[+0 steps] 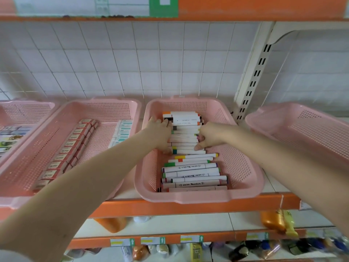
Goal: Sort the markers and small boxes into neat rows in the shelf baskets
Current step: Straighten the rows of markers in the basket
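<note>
Forearms [94,176] in pink basket [238,163]: left hand [160,133] fingers straight, right hand [209,137] fingers curled on markers [190,174].

Both arms are bare from the hands back to the edge of the view. The left forearm [85,186] enters from 7 o'clock; it looks very broad near the camera and narrows steadily to the wrist. The right forearm [283,157] enters from 4 o'clock and tapers the same way. The left hand [160,135] and the right hand [211,137] are bare too, with short, rounded fingers [155,120]. In the corner at 7 o'clock, under the left arm, is a pale grey patch [7,257], too blurred to tell whether it is clothing.
</note>
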Motion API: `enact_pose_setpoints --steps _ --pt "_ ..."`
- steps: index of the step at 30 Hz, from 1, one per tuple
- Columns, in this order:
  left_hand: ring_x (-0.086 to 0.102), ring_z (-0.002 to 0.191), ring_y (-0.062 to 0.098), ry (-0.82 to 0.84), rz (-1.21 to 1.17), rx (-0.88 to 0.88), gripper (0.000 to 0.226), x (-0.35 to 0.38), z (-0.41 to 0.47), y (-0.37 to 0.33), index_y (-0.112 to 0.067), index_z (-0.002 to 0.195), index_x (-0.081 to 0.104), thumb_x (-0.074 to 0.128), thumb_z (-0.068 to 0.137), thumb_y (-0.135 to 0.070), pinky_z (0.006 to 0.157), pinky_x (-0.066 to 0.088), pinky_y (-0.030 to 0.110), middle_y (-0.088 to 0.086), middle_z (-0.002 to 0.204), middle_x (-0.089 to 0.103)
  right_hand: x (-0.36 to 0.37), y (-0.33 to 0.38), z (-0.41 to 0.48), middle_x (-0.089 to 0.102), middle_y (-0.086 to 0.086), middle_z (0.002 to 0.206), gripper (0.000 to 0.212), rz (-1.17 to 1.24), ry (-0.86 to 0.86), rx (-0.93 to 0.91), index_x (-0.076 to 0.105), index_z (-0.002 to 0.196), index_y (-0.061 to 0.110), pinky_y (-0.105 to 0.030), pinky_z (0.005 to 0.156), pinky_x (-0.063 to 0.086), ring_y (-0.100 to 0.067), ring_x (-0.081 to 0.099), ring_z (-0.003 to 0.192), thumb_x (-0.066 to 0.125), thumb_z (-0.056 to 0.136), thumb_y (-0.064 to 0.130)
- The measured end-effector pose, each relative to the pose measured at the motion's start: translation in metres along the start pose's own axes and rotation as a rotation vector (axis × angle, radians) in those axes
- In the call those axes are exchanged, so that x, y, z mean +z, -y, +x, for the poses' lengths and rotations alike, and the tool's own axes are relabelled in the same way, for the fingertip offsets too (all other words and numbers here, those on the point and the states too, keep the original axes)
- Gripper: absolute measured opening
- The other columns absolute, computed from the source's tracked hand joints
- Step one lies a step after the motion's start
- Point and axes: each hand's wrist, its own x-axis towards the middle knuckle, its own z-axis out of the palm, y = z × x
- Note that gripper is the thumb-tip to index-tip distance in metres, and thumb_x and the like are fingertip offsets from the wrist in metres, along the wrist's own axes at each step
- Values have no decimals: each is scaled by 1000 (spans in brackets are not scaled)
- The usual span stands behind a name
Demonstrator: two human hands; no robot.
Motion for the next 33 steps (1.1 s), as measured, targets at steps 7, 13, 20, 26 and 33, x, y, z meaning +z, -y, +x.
enact_pose_setpoints --steps 7,13,20,26,33 --pt "41 126 28 -35 -12 -29 99 2 1 -2 -6 146 21 54 76 -69 108 27 43 8 145 35 6 -1 -2 46 5 64 38 -103 -129 -11 54 67 12 -23 46 32 -15 48 60 65 85 44" --pt "37 131 28 -75 59 3 94 2 -7 1 -9 148 17 54 81 -63 111 23 44 7 151 28 4 -2 -7 42 8 67 35 -118 -126 -17 63 94 10 -24 47 31 -10 44 59 66 84 44" --pt "35 132 29 -62 17 27 92 -2 -9 1 -10 149 17 56 81 -59 113 22 44 7 151 29 6 -4 -7 57 2 80 37 -116 -101 4 66 101 9 -31 63 49 -20 57 74 69 82 41" --pt "48 120 21 -175 -453 21 62 -35 -20 37 -17 133 51 68 80 -44 100 39 30 5 132 51 -16 -21 -13 63 7 86 24 34 -122 -10 70 97 18 -28 74 48 -14 60 83 72 80 35" --pt "60 105 17 122 -475 272 35 -28 -31 -11 -14 120 64 67 85 -16 89 45 23 0 112 66 10 -4 -21 66 6 90 25 -30 80 -72 68 108 13 -18 62 45 -10 58 76 69 84 19"
